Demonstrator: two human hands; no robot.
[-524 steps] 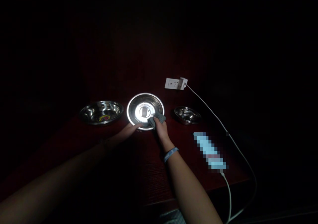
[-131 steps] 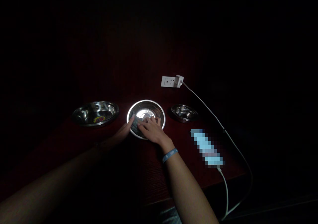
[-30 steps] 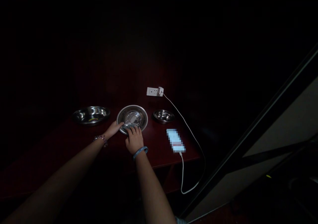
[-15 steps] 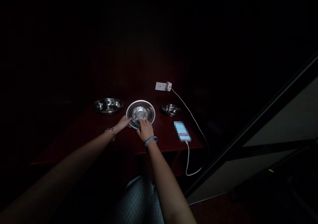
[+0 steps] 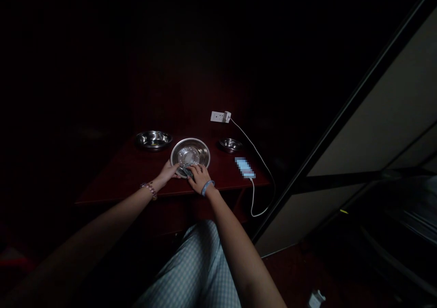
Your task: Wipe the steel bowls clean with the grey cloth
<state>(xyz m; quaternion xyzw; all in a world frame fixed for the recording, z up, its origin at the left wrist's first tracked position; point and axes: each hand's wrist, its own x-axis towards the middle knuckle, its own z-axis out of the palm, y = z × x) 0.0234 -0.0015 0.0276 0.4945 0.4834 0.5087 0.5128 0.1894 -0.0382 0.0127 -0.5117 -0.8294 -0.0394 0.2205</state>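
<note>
A shiny metal bowl [image 5: 201,149] is tilted towards me above the front of the dark red table. At its lower left rim, my left hand [image 5: 168,172] grips it, thumb on the inside and fingers beneath. My right hand [image 5: 200,178] presses a small greyish cloth [image 5: 187,170] against the inner wall near the bottom rim; its fingers are bent over the cloth and partly hide it. To the left stands a wider metal bowl [image 5: 153,140] with something yellowish inside. A smaller metal bowl [image 5: 230,145] sits to the right.
A phone [image 5: 245,167] with a blurred screen lies on the table [image 5: 119,180] at the right. Its white cable [image 5: 261,148] runs to a charger in the wall socket [image 5: 217,116]. A dark-framed panel [image 5: 378,112] slants along the right side. The surroundings are very dark.
The view has shifted, showing more of my checked trousers and the floor at right. My left hand still holds the bowl; my right hand has moved slightly with the cloth along its inside.
</note>
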